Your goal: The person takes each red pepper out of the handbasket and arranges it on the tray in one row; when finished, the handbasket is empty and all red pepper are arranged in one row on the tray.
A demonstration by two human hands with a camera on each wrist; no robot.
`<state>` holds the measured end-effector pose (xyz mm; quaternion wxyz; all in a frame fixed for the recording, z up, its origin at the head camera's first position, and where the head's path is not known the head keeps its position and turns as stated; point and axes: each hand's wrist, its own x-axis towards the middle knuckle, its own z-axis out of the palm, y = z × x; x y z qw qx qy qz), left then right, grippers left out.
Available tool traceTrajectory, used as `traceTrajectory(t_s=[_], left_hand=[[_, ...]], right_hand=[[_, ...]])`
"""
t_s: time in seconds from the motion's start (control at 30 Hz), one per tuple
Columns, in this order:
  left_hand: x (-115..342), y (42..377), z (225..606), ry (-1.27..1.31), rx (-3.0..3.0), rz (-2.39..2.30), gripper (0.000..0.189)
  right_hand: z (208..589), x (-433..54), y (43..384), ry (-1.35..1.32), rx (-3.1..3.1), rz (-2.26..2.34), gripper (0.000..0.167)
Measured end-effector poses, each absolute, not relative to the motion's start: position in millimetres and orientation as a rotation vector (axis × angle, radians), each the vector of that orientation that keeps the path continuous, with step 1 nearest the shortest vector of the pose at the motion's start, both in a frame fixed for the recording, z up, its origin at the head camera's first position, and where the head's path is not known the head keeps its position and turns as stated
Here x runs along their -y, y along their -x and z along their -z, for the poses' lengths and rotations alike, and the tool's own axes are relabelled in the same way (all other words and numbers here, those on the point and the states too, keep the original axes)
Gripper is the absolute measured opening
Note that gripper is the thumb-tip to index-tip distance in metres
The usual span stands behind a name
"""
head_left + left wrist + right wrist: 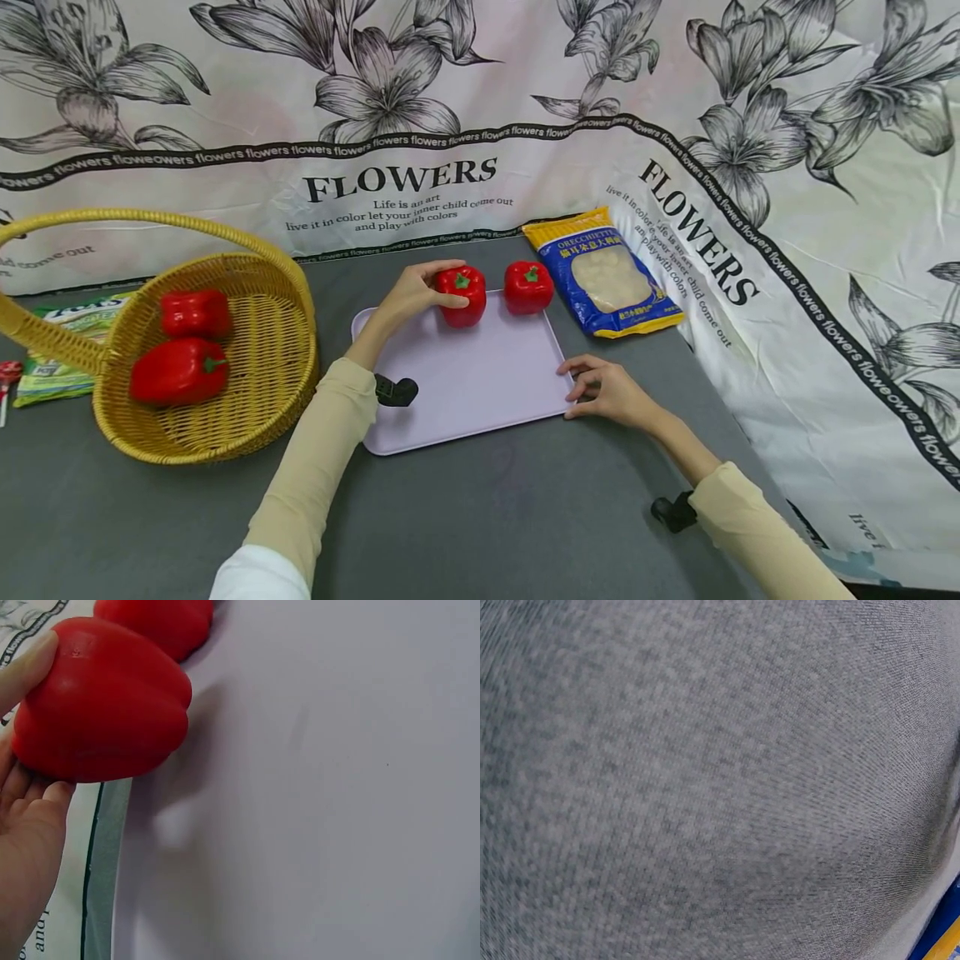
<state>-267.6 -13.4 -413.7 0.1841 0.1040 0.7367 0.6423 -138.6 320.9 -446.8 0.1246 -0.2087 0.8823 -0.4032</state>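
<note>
My left hand (411,293) grips a red bell pepper (468,302) near the back edge of a pale lilac tray (457,383), thumb on the near side and fingers behind. The left wrist view shows this bell pepper (105,705) from below, held over the tray with its shadow beside it. A second red bell pepper (528,288) sits at the tray's back right corner, just right of the held one. At the tray's right edge, my right hand (611,393) holds the rim with bent fingers and thumb. The right wrist view shows mostly grey cloth (705,780).
A yellow wicker basket (277,367) with a tall handle stands on the left, two red bell peppers (183,371) inside. Behind it lies a green bag (56,379), with a red lollipop (9,372) beside. A blue and yellow pasta bag (603,275) lies right of the tray, against the flowered cloth.
</note>
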Motion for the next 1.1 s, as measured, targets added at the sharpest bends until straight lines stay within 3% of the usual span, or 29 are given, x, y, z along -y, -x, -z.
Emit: traceTrajectory(t_s=[0.67,1.1], left_hand=[[25,274,421,-0.664,-2.206,-1.609,0.077],[28,268,422,-0.517,-2.238,-1.676,0.078]], right_hand=[[444,-319,137,0.609,-2.553,1.199,0.016],[446,-319,138,0.588,-2.539,1.221,0.016]])
